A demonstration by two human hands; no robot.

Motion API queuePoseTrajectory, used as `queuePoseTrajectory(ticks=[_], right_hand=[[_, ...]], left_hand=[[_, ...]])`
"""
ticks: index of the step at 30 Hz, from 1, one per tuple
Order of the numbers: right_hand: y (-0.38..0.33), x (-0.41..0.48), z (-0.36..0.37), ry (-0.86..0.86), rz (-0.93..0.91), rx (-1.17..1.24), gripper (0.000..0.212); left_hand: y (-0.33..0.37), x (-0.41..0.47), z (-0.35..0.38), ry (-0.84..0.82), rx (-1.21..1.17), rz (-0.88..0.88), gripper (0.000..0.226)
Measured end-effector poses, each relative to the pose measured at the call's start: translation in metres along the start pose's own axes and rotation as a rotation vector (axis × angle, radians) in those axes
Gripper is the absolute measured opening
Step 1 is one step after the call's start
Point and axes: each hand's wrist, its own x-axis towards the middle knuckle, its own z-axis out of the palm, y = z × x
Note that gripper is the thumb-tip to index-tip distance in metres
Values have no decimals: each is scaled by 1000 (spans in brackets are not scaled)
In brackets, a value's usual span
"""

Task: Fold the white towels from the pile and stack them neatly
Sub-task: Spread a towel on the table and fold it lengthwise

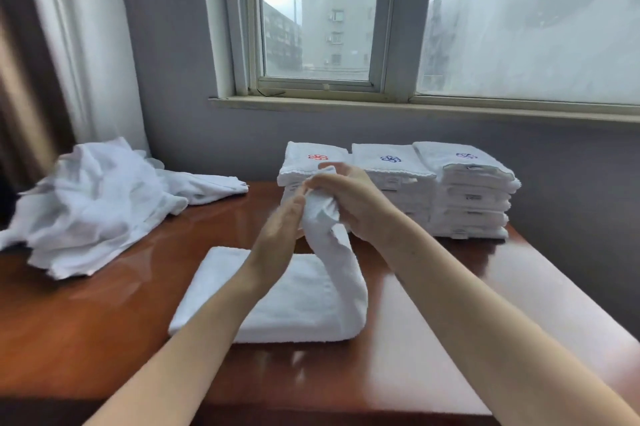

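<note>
A partly folded white towel (298, 301) lies on the wooden table (104, 321) in front of me. Its right end is lifted up off the table. My right hand (349, 200) grips that bunched raised end from above. My left hand (277, 235) is blurred, with fingers straight, touching the lifted cloth from the left. A loose pile of unfolded white towels (93, 203) sits at the table's left. Three stacks of folded white towels (467, 190) with red and blue embroidered marks stand at the back.
A grey wall and a window with a sill (415, 106) rise behind the table. Curtains (52, 61) hang at the left. The table's right edge runs diagonally near my right forearm.
</note>
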Motion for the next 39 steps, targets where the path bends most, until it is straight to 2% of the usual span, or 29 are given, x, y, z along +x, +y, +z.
queuePoseTrajectory(ticks=[1, 4, 5, 6, 7, 8, 9, 11, 13, 15, 17, 21, 23, 25, 28, 32, 34, 36, 38, 39], right_hand=[[2, 5, 16, -3, 15, -18, 8], [16, 17, 57, 14, 68, -25, 17], [22, 20, 67, 22, 99, -22, 26], [27, 22, 78, 33, 114, -27, 13], [33, 25, 87, 43, 156, -34, 33], [41, 28, 94, 25, 183, -60, 24], [46, 29, 102, 15, 208, -72, 25], [59, 34, 113, -12, 282, -108, 54], [72, 34, 120, -62, 353, -129, 68], [82, 33, 120, -132, 408, -100, 63], [88, 33, 115, -160, 415, -87, 55], [88, 29, 101, -93, 264, -160, 43], [89, 22, 91, -23, 132, -388, 39], [93, 15, 78, 18, 31, -710, 36], [105, 7, 60, -57, -1, -1125, 27], [130, -2, 56, -257, -67, -1282, 40], [138, -5, 57, -223, -112, -1352, 57], [142, -8, 58, -175, -173, -1380, 63], [143, -10, 58, -165, -210, -1404, 71], [143, -10, 58, -178, -209, -1416, 75]], left_hand=[[0, 0, -15, 15, 34, -31, 39], [-3, -1, -57, 67, 109, -122, 37], [-6, -3, -69, 94, 89, -164, 36], [-10, -9, -85, 100, 54, -225, 33], [-14, -14, -99, 123, 34, -319, 31], [-15, -17, -109, 118, 41, -414, 38], [-15, -20, -119, 73, 82, -486, 53], [-12, -27, -130, 4, 190, -578, 72], [-7, -37, -138, 3, 272, -647, 71], [-10, -41, -144, 29, 367, -703, 80], [-22, -41, -150, 75, 475, -699, 65], [-39, -40, -157, 103, 710, -662, 30], [-43, -39, -161, 79, 730, -680, 25], [-45, -40, -165, 79, 690, -725, 30], [-48, -41, -172, 127, 624, -785, 39], [-53, -38, -172, 149, 666, -812, 47], [-53, -36, -171, 146, 821, -817, 53], [-50, -40, -169, 154, 1083, -815, 57], [-46, -45, -165, 225, 1288, -752, 51], [-44, -47, -162, 269, 1318, -702, 48]])
